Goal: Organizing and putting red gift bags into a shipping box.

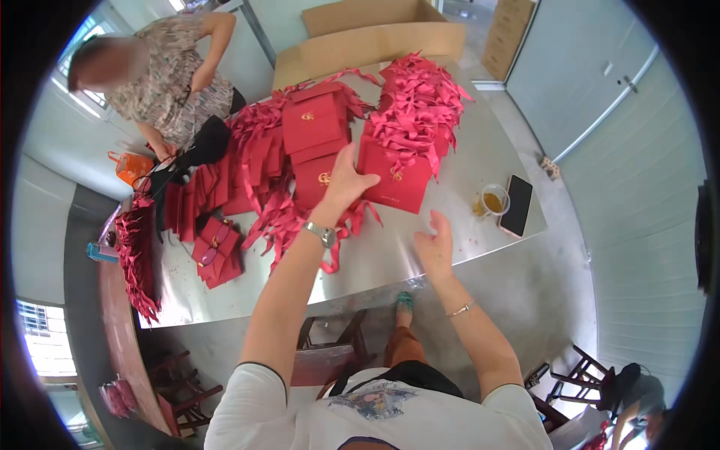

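Extending farther than right hand (436, 249), left hand (346, 182) spreads its thumb.

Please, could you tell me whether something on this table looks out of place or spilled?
Two things look a little odd: what seem to be glasses lie on the small pile of red packets, and a cup of amber drink stands right beside the phone, perhaps a risk. I see no clear spill.
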`<state>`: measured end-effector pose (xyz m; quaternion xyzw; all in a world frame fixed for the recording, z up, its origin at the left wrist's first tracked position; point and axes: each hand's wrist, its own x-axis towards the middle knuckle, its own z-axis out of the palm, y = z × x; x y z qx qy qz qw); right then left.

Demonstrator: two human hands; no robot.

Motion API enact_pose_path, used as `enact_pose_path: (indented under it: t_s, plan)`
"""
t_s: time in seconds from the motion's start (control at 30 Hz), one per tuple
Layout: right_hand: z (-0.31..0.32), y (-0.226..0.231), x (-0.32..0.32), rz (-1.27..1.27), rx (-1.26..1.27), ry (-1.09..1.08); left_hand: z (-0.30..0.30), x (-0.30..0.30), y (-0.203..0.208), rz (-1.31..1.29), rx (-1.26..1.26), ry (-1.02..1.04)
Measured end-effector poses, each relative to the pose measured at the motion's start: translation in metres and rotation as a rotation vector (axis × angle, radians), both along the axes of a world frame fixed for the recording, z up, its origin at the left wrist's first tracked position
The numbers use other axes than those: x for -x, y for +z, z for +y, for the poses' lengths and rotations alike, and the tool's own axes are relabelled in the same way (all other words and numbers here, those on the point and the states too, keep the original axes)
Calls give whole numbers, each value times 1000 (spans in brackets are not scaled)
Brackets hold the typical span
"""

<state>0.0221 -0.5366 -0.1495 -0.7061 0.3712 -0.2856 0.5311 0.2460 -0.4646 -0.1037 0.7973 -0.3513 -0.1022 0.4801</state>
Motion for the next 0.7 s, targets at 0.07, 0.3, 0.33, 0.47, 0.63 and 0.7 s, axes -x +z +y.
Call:
enact_pose_path:
  t_s: [0.07, 0.3, 0.33, 0.47, 0.63, 0.7]
  plan:
    - [-29, -14, -18, -13, 85, 16, -23, -20, 0, 56, -9, -49]
    - [-74, -25, -72, 62, 156, 52, -51, -54, -24, 439, -60, -95]
    - [-82, -29, -72, 64, 150, 49, -57, -52, -25, 516, -98, -112]
    - [-95, -39, -79, 30, -136, 136, -66, -51, -23, 563, -29, -111]
    - [-110, -25, -97, -54, 54, 33, -76, -61, -32, 200, -91, -33]
    - [-121, -25, -107, -35, 377, -189, -93, -50, -33, 109, 40, -36]
